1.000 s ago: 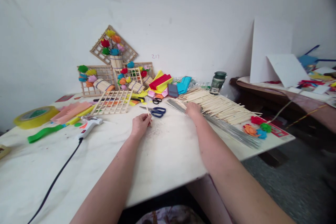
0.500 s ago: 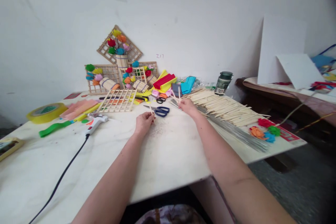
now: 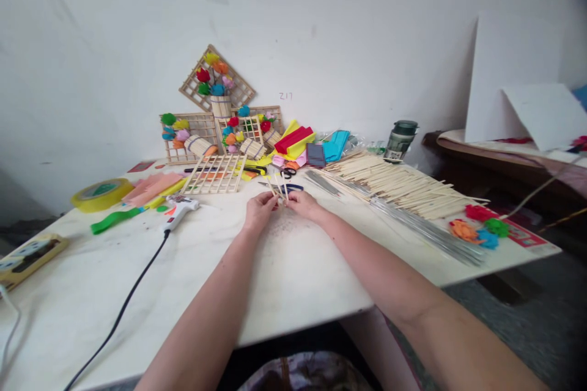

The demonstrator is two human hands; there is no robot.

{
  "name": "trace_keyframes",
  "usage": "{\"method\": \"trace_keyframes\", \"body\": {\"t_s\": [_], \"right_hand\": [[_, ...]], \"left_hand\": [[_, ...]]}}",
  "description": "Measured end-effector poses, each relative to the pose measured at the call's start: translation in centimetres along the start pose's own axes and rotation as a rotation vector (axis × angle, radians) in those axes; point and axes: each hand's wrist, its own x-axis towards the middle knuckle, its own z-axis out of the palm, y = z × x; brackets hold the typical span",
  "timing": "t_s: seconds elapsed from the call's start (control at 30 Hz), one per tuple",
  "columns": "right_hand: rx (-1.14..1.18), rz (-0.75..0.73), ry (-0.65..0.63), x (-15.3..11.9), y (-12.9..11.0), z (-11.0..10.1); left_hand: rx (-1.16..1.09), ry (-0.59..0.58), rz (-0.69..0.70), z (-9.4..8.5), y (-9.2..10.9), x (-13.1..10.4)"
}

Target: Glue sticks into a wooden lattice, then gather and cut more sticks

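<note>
Near the middle of the table, my left hand (image 3: pixel 260 210) is closed on thin wooden sticks (image 3: pixel 270 184) that point up and away. Close beside it, my right hand (image 3: pixel 302 204) pinches further wooden sticks (image 3: pixel 284 186), standing nearly upright. The two hands almost touch, and the sticks' lower ends are hidden by the fingers. Just behind the hands lie blue-handled scissors (image 3: pixel 295 187), partly covered by the sticks. A small wooden lattice (image 3: pixel 214 175) rests to the left, and a pile of wooden sticks (image 3: pixel 394 186) spreads to the right.
A white glue gun (image 3: pixel 181 211) with a black cord lies left, near yellow tape (image 3: pixel 101 194) and a power strip (image 3: pixel 32 259). Metal wires (image 3: pixel 426 232) and paper flowers (image 3: pixel 479 232) lie right. Decorated lattices (image 3: pixel 217 82) lean on the wall; a dark bottle (image 3: pixel 401 140) stands behind the sticks.
My right hand has come left from the stick pile with its sticks and now sits beside my left hand. The whole view has shifted slightly, with table objects appearing further right.
</note>
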Motion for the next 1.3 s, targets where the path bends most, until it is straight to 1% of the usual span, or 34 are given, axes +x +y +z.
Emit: {"method": "trace_keyframes", "body": {"t_s": [0.07,0.17,0.4,0.5,0.67,0.77,0.9,0.97,1.03,1.2,1.3], "right_hand": [[-0.090,0.001,0.008,-0.3,-0.4,0.0],[-0.163,-0.040,0.017,-0.7,-1.1,-0.1],[-0.232,-0.069,-0.034,-1.0,-1.5,-0.1],[-0.218,-0.068,-0.052,-0.9,-1.4,0.1],[-0.222,-0.064,-0.007,-1.2,-1.8,0.1],[-0.277,-0.117,0.024,-1.6,-2.4,-0.1],[-0.304,-0.184,0.041,-1.9,-3.0,-0.4],[-0.268,-0.193,0.043,-1.8,-2.9,-0.4],[-0.179,-0.198,0.027,-1.6,-2.7,-0.3],[0.173,-0.188,-0.055,-1.0,-1.8,0.5],[0.334,-0.183,-0.084,-0.8,-1.2,1.0]], "left_hand": [[-0.017,0.001,0.004,0.1,-0.2,0.0],[-0.046,-0.016,0.008,0.2,-0.3,0.0],[-0.037,-0.032,-0.018,0.3,-0.2,-0.1],[-0.008,-0.038,-0.021,0.3,-0.2,-0.1],[0.007,-0.074,0.020,0.3,-0.1,-0.2],[0.036,-0.094,0.053,0.4,-0.2,-0.1],[0.125,-0.089,0.157,0.2,-0.6,0.2],[0.162,-0.076,0.196,0.1,-0.7,0.3],[0.185,-0.066,0.205,0.1,-0.7,0.2],[0.139,-0.036,0.166,0.0,0.2,-0.1],[0.119,-0.023,0.159,-0.2,0.8,-0.3]]}}
